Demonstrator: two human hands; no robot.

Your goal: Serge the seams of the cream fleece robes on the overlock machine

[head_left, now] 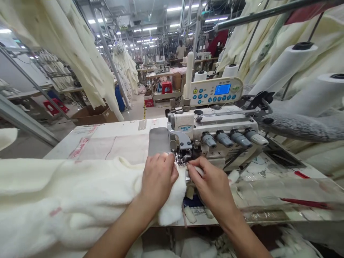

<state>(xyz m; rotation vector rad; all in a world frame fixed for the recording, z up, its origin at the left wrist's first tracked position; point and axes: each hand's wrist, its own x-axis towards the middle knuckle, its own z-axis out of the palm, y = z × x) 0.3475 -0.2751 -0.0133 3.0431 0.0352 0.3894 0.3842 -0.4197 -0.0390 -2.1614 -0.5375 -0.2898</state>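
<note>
A cream fleece garment [88,193] spreads over the left side of the table, its right edge lying at the presser foot of the overlock sewing machine [215,125]. My left hand [158,175] is closed, its curled fingers gripping the fabric just left of the foot. Thumb and forefinger of my right hand [209,182] pinch together at the fabric's edge, right of the foot. Part of a pale piece shows inside that hand. The exact edge under the foot is hidden by my fingers and the machine.
A control panel [215,91] with a lit display stands behind the machine head. Large white thread cones [290,71] are at right. Red-handled tweezers [306,203] and fabric scraps [190,214] lie near the front edge. Cream garments [88,53] hang at left; a person [181,50] is far back.
</note>
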